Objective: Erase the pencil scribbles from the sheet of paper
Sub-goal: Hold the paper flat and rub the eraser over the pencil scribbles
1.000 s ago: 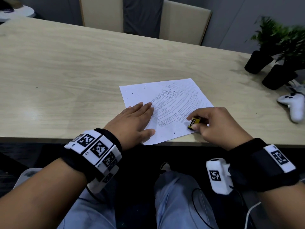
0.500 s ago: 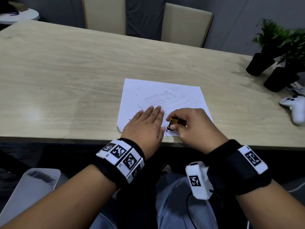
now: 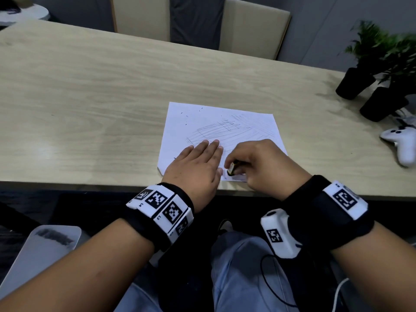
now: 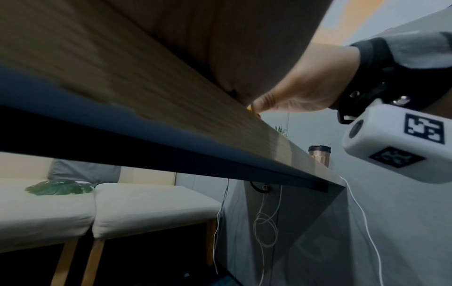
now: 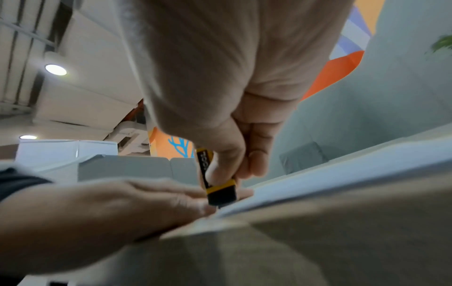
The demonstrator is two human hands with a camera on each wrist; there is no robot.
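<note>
A white sheet of paper [image 3: 209, 122] with faint grey pencil scribbles [image 3: 222, 129] lies at the near edge of the wooden table [image 3: 90, 97]. My left hand [image 3: 198, 163] lies flat on the sheet's near left part, fingers straight, pressing it down. My right hand [image 3: 252, 163] pinches a yellow-and-black eraser [image 3: 232, 168] and holds its tip on the paper's near edge, right beside the left thumb. In the right wrist view the eraser [image 5: 217, 185] stands upright between thumb and fingers, tip on the sheet [image 5: 342, 174]. Dark eraser crumbs dot the sheet's far left.
Two black pots with green plants [image 3: 369, 86] stand at the table's right end, with a white game controller [image 3: 403, 145] beside them. Beige chairs [image 3: 254, 30] stand behind the far edge. A tumbler [image 4: 319, 154] stands near the table's end in the left wrist view.
The sheet has been turned, its lower edge now lying along the table edge. My left hand shifted right on the paper, and my right hand brought the eraser left beside the left thumb.
</note>
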